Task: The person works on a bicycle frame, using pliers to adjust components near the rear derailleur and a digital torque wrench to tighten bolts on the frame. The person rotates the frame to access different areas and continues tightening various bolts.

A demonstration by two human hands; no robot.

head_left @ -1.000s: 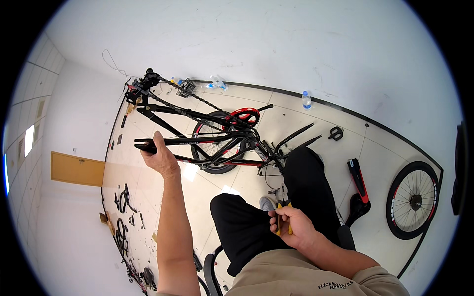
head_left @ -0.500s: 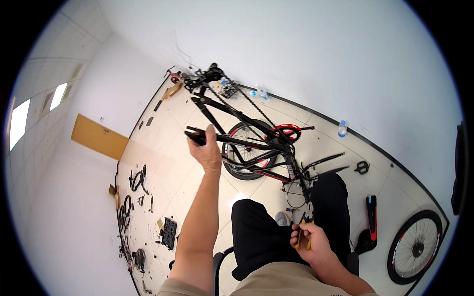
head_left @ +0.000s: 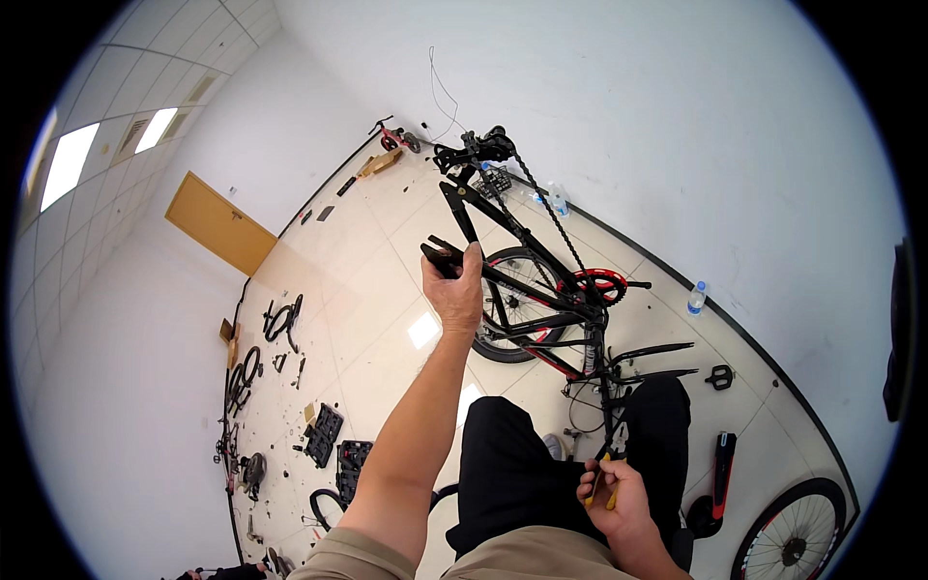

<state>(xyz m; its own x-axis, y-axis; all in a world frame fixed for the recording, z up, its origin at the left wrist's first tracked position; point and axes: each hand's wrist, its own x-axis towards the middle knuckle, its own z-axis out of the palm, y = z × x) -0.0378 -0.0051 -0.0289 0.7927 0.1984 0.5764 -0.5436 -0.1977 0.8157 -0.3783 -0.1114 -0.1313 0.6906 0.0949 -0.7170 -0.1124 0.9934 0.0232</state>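
My left hand (head_left: pixel 452 300) is closed round a black stay at the far end of a bicycle frame (head_left: pixel 547 315), which slants up from between my knees. At the frame's raised end, a rear derailleur (head_left: pixel 493 145) hangs with a loose chain (head_left: pixel 547 205) running down to the red chainring (head_left: pixel 611 278). My right hand (head_left: pixel 623 498) grips pliers (head_left: pixel 611 474) with yellow handles in front of my lap. Their jaws point towards the frame's near end, and I cannot tell whether they touch it.
Behind the frame lies a wheel (head_left: pixel 522 350). Another wheel (head_left: pixel 793 551), a black and red saddle post (head_left: pixel 722 478), a pedal (head_left: pixel 719 377) and a water bottle (head_left: pixel 697 299) are on the right. Toolbox trays (head_left: pixel 324 434) and scattered parts lie left.
My view has shifted, bringing more of the left side in. The frame's far end, with my left hand on it, has swung rightward. My right hand still holds the pliers.
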